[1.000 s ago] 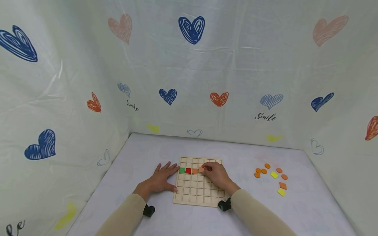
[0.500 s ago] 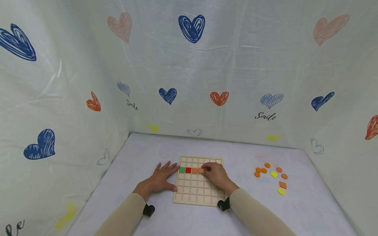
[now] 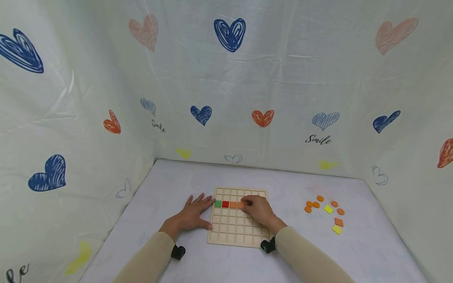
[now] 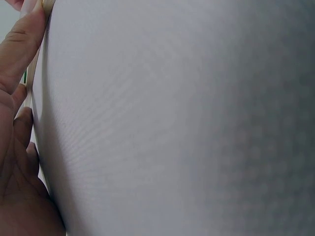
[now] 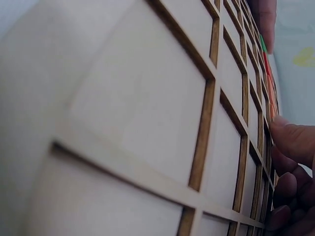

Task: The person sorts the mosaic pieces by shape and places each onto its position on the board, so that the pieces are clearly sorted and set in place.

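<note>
A wooden grid board (image 3: 228,228) lies on the table. One row holds a green square tile (image 3: 218,204), a red square tile (image 3: 225,204), an orange square tile (image 3: 233,204) and, to its right, a second orange square tile (image 3: 240,204). My right hand (image 3: 260,208) has thumb and curled fingers at that second tile, pinching its right part, which they partly cover. In the right wrist view, the thumb (image 5: 293,140) meets the tile row's end. My left hand (image 3: 191,214) lies spread at the board's left side, thumb and a fingertip touching its edge.
Right of the board lie several orange round pieces (image 3: 316,205), two yellow square tiles (image 3: 328,209) and one loose orange square tile (image 3: 338,222). A white curtain (image 3: 283,86) printed with hearts surrounds the white table (image 3: 177,173) at the back and sides.
The second orange tile has settled from slightly askew to level in its cell, lined up with its neighbours. Both hands have stayed nearly in place.
</note>
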Action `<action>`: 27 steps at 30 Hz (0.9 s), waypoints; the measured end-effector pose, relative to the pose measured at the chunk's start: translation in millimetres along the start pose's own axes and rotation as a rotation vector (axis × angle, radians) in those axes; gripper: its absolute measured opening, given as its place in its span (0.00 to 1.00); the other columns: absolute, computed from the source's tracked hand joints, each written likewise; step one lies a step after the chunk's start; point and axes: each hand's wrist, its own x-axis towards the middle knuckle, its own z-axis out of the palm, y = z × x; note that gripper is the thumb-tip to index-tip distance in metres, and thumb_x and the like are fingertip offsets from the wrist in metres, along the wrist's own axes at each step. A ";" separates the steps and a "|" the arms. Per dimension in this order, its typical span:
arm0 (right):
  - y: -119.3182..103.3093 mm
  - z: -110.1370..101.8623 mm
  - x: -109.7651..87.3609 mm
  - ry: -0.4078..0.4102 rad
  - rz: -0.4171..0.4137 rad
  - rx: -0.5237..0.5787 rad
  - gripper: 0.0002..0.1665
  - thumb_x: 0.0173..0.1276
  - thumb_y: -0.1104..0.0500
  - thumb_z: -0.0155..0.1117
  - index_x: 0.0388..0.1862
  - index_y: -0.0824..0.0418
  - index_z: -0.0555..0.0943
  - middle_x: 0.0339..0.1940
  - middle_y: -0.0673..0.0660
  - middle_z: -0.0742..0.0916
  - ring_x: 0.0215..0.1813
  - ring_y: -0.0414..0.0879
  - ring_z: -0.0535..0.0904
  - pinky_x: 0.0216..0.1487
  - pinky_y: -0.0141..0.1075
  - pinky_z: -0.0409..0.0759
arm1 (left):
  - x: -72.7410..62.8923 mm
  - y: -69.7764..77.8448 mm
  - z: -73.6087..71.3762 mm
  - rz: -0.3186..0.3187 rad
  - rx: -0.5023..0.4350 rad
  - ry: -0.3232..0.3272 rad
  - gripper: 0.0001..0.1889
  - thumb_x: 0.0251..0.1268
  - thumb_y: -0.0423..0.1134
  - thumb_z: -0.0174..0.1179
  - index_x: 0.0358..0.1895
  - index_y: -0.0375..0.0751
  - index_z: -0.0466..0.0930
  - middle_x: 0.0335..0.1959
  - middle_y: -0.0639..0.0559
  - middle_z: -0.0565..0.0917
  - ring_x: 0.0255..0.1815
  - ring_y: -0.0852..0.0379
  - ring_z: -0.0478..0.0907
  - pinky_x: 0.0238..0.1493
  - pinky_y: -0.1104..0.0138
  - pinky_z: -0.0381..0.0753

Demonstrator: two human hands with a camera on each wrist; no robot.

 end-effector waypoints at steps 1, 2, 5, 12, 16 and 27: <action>0.1 0.0 0.0 -0.004 0.007 0.005 0.15 0.68 0.62 0.75 0.54 0.59 0.89 0.38 0.47 0.90 0.39 0.39 0.80 0.48 0.40 0.85 | 0.0 0.2 0.0 -0.001 0.002 0.000 0.55 0.51 0.61 0.80 0.84 0.55 0.62 0.86 0.53 0.60 0.90 0.44 0.44 0.87 0.41 0.31; 0.4 0.0 -0.1 -0.006 0.009 0.005 0.15 0.68 0.62 0.75 0.54 0.59 0.89 0.38 0.47 0.90 0.39 0.39 0.80 0.48 0.40 0.85 | 0.0 0.4 0.0 -0.001 0.002 0.000 0.55 0.51 0.61 0.80 0.84 0.55 0.62 0.86 0.53 0.60 0.90 0.44 0.44 0.87 0.41 0.31; 0.6 -0.1 -0.7 -0.009 0.008 0.004 0.15 0.69 0.61 0.75 0.54 0.59 0.89 0.38 0.47 0.90 0.39 0.39 0.80 0.48 0.41 0.85 | 0.1 1.4 -0.4 -0.003 -0.003 -0.002 0.55 0.51 0.60 0.80 0.84 0.55 0.62 0.86 0.53 0.60 0.90 0.44 0.44 0.87 0.41 0.31; 3.0 0.9 -0.8 0.007 0.003 0.004 0.15 0.68 0.60 0.76 0.53 0.58 0.89 0.37 0.46 0.89 0.39 0.39 0.79 0.47 0.39 0.83 | 0.4 2.1 -1.0 -0.003 0.000 -0.002 0.55 0.51 0.60 0.80 0.84 0.55 0.62 0.86 0.53 0.60 0.90 0.44 0.44 0.87 0.41 0.31; 4.3 -0.6 -1.5 0.018 0.005 0.022 0.14 0.68 0.60 0.76 0.52 0.56 0.90 0.40 0.46 0.89 0.41 0.38 0.79 0.47 0.37 0.83 | 1.5 1.2 0.1 -0.004 0.002 0.000 0.56 0.51 0.61 0.80 0.84 0.55 0.62 0.86 0.53 0.60 0.90 0.44 0.44 0.87 0.41 0.31; 3.7 -21.4 -7.3 0.066 0.045 0.180 0.17 0.73 0.61 0.72 0.59 0.59 0.88 0.42 0.50 0.86 0.40 0.43 0.76 0.39 0.33 0.78 | 1.6 -1.3 2.4 -0.008 -0.004 0.002 0.56 0.50 0.61 0.80 0.83 0.54 0.63 0.86 0.52 0.61 0.89 0.43 0.44 0.87 0.41 0.32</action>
